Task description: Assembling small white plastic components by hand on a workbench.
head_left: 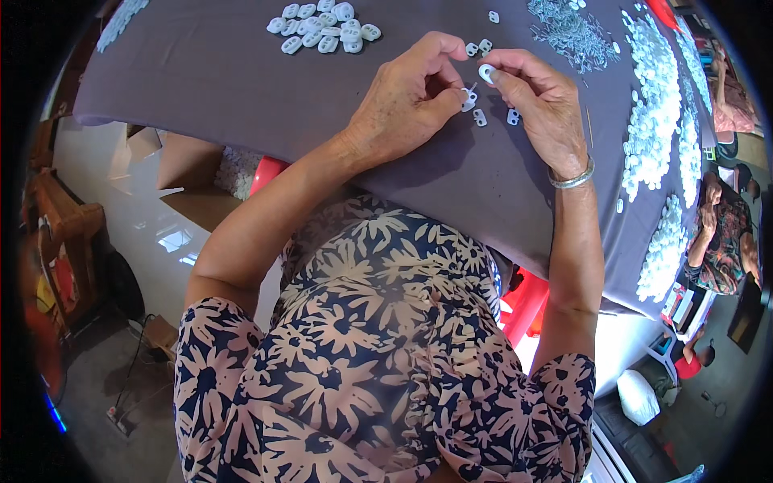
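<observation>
My left hand [403, 101] is closed, its thumb and fingers pinching a small white plastic piece [469, 100] with a thin metal pin standing up from it. Just to the right, my right hand [543, 101] grips a white oval plastic piece [486, 73] with a hole between thumb and forefinger. The two held pieces are close but look apart. A loose white two-holed piece [480, 118] lies below them on the cloth, and another [513, 117] rests by my right hand. Beyond my fingertips sit a few similar pieces [485, 46].
A dark cloth covers the table [201, 80]. A pile of white oval parts [326, 28] lies at the far left, small metal pins [573, 36] at the far right. White parts [654, 105] heap along the right edge. Below stands a cardboard box [189, 161]; other people appear at right.
</observation>
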Available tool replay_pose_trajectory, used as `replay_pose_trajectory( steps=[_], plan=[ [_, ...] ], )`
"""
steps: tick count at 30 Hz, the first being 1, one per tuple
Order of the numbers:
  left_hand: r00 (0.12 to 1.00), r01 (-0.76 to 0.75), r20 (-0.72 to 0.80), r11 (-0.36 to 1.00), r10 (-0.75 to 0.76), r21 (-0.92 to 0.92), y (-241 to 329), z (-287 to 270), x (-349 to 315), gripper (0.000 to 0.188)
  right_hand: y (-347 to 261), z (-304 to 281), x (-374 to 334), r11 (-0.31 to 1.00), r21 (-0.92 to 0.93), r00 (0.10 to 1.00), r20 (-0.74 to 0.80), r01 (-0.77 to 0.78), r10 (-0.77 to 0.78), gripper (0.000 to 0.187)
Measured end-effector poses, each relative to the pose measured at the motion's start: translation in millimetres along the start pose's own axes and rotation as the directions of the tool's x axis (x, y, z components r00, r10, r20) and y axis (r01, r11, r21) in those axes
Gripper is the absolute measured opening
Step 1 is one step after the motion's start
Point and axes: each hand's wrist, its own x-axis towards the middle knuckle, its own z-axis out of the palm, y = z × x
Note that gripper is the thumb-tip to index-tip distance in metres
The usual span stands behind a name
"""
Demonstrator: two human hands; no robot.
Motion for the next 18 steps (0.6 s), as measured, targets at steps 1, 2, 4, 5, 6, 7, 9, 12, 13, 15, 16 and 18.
replay_pose_trajectory(
  steps=[1, 2, 4, 5, 6, 7, 9, 12, 13, 15, 16, 18],
  plan=[
    [1.0, -0.001, 0.0, 1.0, 0.001, -0.002, -0.2, 0.0, 0.1, 0.034, 1.1, 0.9, 0.3, 1.0, -0.001, 1.0, 0.0, -0.001, 0.001, 0.013],
    [1.0, -0.001, 0.001, 1.0, 0.001, -0.003, -0.4, -0.2, 0.2, 0.034, 2.4, 1.6, 0.4, 1.0, -0.004, 1.0, 0.0, 0.017, -0.017, 0.013],
    [1.0, 0.006, 0.011, 1.0, -0.006, 0.004, -0.8, -0.5, 0.3, 0.033, 4.8, 2.1, 0.8, 0.999, -0.008, 0.999, -0.001, 0.036, -0.036, 0.013],
    [1.0, 0.006, 0.011, 1.0, -0.006, 0.004, -0.2, -0.4, 0.2, 0.033, 5.9, 2.1, 1.0, 0.999, 0.0, 0.999, 0.01, 0.035, -0.035, 0.013],
    [1.0, 0.015, 0.009, 1.0, -0.015, 0.008, 1.0, -0.3, 0.1, 0.033, 6.4, 1.8, 1.2, 0.999, 0.007, 0.999, 0.022, 0.035, -0.035, 0.013],
    [1.0, 0.024, 0.008, 1.0, -0.024, 0.01, 1.5, -0.2, -0.5, 0.033, 6.7, 1.5, 0.8, 0.999, 0.007, 0.999, 0.022, 0.034, -0.034, 0.013],
    [1.0, 0.015, 0.01, 1.0, -0.015, 0.008, 1.2, -0.6, -0.6, 0.033, 7.0, 0.8, 0.5, 1.0, 0.011, 0.998, 0.056, 0.021, -0.022, 0.012],
    [1.0, 0.002, 0.011, 1.0, -0.002, 0.005, 0.1, 0.3, -0.4, 0.033, 8.7, 0.6, 0.0, 0.999, 0.021, 0.997, 0.066, 0.043, -0.045, 0.012],
    [1.0, -0.001, 0.009, 1.0, 0.001, 0.007, -0.1, 0.5, -0.4, 0.033, 8.9, 0.9, -0.2, 0.999, 0.021, 0.997, 0.067, 0.043, -0.045, 0.012],
    [1.0, 0.0, 0.008, 1.0, 0.0, 0.009, 0.0, 0.5, -0.5, 0.033, 8.7, 1.5, -0.4, 0.999, 0.0, 0.997, 0.075, 0.033, -0.033, 0.012],
    [1.0, 0.002, 0.01, 1.0, -0.002, 0.009, -0.3, 0.8, -0.5, 0.034, 8.8, 1.8, -0.5, 1.0, 0.0, 0.997, 0.074, 0.032, -0.031, 0.012],
    [1.0, 0.004, 0.008, 1.0, -0.004, 0.006, -0.5, 1.0, -0.6, 0.034, 8.9, 2.2, -0.6, 0.999, 0.002, 0.996, 0.078, 0.034, -0.034, 0.012]
  ],
)
